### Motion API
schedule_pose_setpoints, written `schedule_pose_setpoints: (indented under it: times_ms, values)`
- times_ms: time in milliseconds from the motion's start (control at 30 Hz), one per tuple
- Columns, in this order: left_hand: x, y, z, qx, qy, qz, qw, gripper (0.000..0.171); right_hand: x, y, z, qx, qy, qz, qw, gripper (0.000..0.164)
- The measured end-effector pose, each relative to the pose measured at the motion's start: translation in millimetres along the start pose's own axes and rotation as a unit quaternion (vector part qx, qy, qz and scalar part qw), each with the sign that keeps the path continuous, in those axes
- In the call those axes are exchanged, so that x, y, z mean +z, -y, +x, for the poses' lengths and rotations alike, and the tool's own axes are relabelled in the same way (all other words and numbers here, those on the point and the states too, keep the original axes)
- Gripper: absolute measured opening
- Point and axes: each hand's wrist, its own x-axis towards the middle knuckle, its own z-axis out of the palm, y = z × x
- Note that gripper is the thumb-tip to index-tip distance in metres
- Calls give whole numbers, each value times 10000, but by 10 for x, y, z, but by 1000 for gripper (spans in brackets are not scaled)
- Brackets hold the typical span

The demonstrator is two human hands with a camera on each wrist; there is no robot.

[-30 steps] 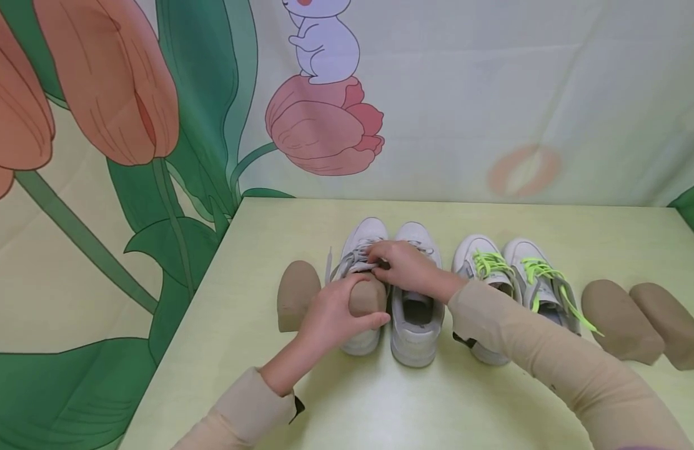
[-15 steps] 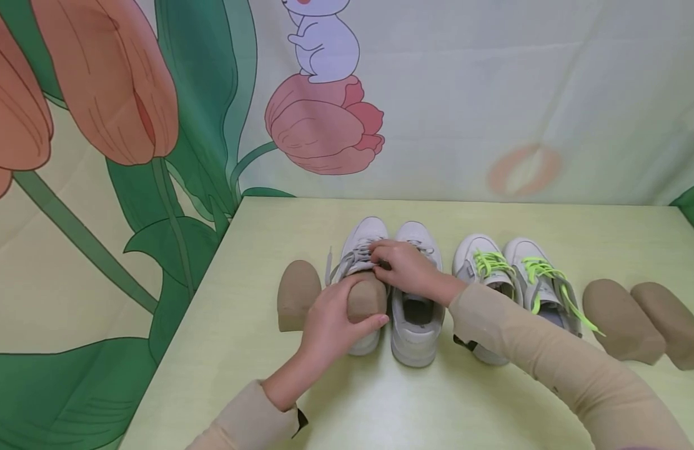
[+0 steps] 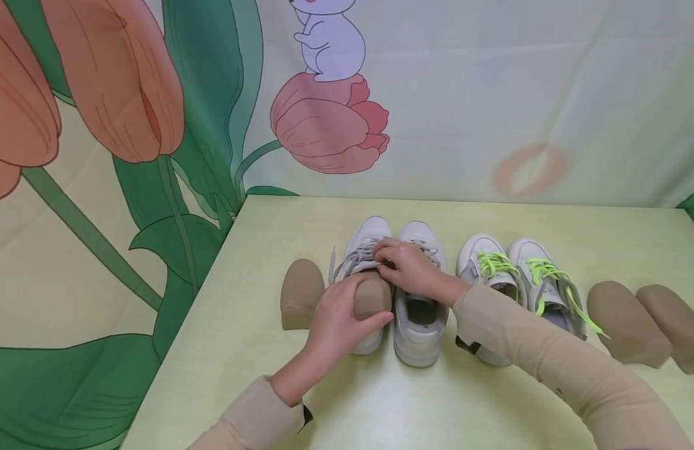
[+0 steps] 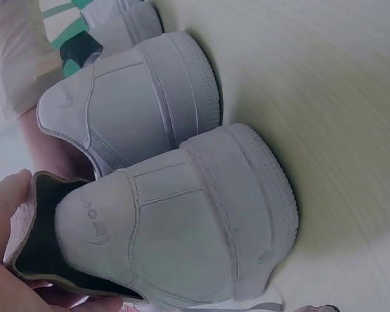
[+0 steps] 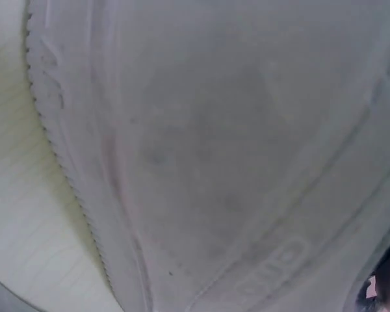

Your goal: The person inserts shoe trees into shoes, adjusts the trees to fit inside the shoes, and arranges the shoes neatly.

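My left hand (image 3: 335,322) grips a brown moulded shoe insert (image 3: 372,297), thumb along its near end and fingers over the far side. The insert sits partly in the opening of the left white sneaker (image 3: 370,230), its hollow end above the heel (image 4: 182,221) in the left wrist view. My right hand (image 3: 405,265) reaches across the neighbouring white sneaker (image 3: 418,350) and pinches the left sneaker's upper edge beside its grey laces (image 3: 355,257). Those fingertips are partly hidden. A pale shoe side (image 5: 214,143) fills most of the right wrist view.
Another brown insert (image 3: 302,294) lies left of the sneakers. To the right stand two white sneakers with neon laces (image 3: 498,264), partly under my right sleeve (image 3: 526,331). Two more inserts (image 3: 628,322) lie at far right. A printed cloth (image 3: 448,112) hangs behind the table (image 3: 212,375).
The head view has shifted slightly. Both hands keep their holds on the insert and the left sneaker, with hardly any movement.
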Motion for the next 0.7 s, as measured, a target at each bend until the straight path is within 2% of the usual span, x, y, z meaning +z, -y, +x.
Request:
schedule_pose_setpoints:
  times_ms: [367,700]
  values:
    - [10,21,38,-91,75,-61,9999,63,-2,4,-33,53,-165,335,9993,7]
    - [63,106,97,-215,131,-39,9997,67,13,-31,-19,-46,-194,311,9993,6]
